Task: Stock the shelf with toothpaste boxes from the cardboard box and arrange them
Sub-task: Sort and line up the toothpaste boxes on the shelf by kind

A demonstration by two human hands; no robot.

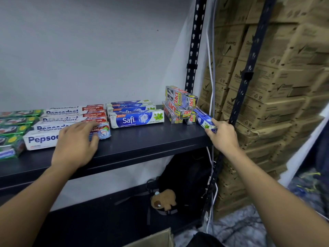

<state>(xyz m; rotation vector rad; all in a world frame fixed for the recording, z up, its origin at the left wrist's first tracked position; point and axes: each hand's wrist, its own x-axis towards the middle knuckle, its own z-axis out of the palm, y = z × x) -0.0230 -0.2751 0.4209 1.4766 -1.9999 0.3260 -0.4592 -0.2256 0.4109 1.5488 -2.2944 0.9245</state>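
Brown cardboard box [155, 238] shows only one open corner at the bottom edge, below the black metal shelf [142, 139].

On the shelf board, far left, green toothpaste boxes [16, 130] lie flat in a column running front to back. Just beside them lie white and red Pepsodent toothpaste boxes [71, 113], also flat and stepped towards the back wall. The left hand [74, 145] rests on top of the frontmost Pepsodent box [41, 139], fingers spread and fairly straight across its right end, pressing rather than clasping.

Near the middle lie blue and white Safi toothpaste boxes [137, 119], long sides facing forward, one behind another. To their right, grey, red and yellow Zact toothpaste boxes [179, 106] are piled with their ends pointing outward, the top one tilted.

Touching that pile, a single blue and white toothpaste box [203, 118] lies at the board's right edge; the right hand [222, 134] grasps its near end, index finger along the top.

Under the board sit a black backpack [187, 175] and a brown plush toy [163, 199]. Stacked brown cartons [276, 86] fill the far right.
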